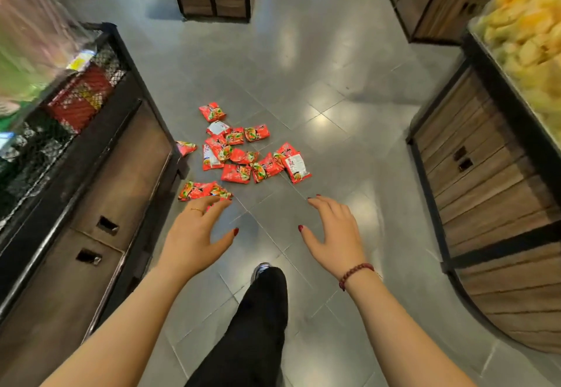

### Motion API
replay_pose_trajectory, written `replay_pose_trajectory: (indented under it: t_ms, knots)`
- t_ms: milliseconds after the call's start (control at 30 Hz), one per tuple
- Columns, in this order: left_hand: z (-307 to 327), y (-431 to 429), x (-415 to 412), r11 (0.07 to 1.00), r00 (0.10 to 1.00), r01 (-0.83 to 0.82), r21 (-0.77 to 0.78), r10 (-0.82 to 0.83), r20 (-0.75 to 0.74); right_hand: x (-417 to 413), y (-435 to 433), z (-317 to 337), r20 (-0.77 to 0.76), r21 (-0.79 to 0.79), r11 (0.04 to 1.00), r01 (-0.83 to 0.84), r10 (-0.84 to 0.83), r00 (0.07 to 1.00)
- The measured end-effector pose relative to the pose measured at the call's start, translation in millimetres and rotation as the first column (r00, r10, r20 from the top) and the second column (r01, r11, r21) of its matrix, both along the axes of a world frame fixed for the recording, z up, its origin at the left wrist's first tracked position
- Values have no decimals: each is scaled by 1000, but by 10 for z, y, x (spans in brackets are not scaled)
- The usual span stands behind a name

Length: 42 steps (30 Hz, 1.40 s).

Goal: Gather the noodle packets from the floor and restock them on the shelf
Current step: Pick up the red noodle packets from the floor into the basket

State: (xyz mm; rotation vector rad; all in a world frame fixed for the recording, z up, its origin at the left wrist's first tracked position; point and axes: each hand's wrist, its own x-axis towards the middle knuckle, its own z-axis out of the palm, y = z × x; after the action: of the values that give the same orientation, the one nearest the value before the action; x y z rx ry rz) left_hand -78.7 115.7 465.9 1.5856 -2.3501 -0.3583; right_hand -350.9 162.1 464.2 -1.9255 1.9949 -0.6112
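Both hands — left [194,235], right [337,235] — spread, empty; scoop nearest noodle packets [203,190] first — stack flat, don't crush

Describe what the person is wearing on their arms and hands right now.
Both forearms are bare, with no sleeves in view. The left hand has a thin gold ring on one finger. The right hand has a dark red beaded bracelet at the wrist. The nails on both hands are painted dark red.
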Motion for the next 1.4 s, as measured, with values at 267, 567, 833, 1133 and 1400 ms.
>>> replay_pose_trajectory:
  t_ms: [267,567,833,1133,1400]
  knots:
    - [-66,-1971,-539,997,1000,24,69,-24,1,-411,-1854,-76,-25,80,996,-25,27,999]
    - [-314,-3622,-1011,985,999,-52,166,52,6,-1075,-3645,-465,40,208,977,-34,26,999]
    - [-995,-4886,-1348,903,949,-308,300,312,35,-1617,-5603,-1159,84,397,905,-153,130,988]
    - [-2735,-6216,-1813,797,934,-310,518,356,12,-1843,-6890,-2635,131,523,839,-152,98,987]
    - [-5137,-6811,-1916,635,943,-253,730,330,39,-1928,-7152,-4948,103,710,704,-1,-103,989]
